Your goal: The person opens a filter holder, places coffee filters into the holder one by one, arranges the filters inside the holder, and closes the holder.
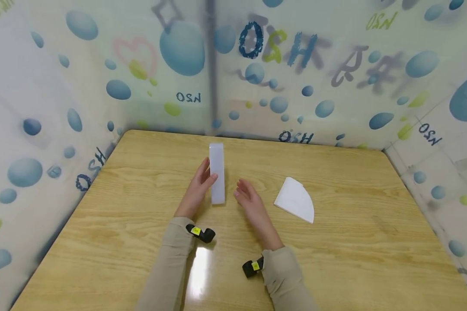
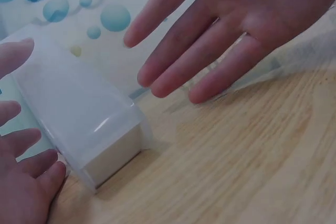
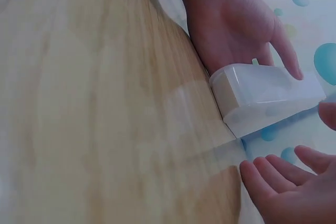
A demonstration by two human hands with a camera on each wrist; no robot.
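A long, narrow white plastic box (image 1: pixel 217 181) rests on the table, its length running away from me. In the left wrist view its near end shows a flat, pale face under a glossy, translucent cover. My left hand (image 1: pixel 196 190) is at the box's left side, thumb over its upper edge and fingers loosely extended along the side. To the right of the box, my right hand (image 1: pixel 254 209) hovers apart from it, palm turned inward and fingers extended, holding nothing. Farther right lies a fan-shaped piece of white paper (image 1: pixel 295 199), resembling a cone coffee filter.
A wood-grain table (image 1: pixel 358 259) spreads under both hands. Printed sheets with blue bubbles and lettering form a wall (image 1: pixel 327 39) behind it and at both sides. Each wrist carries a black strap camera, such as the left one (image 1: pixel 207 235).
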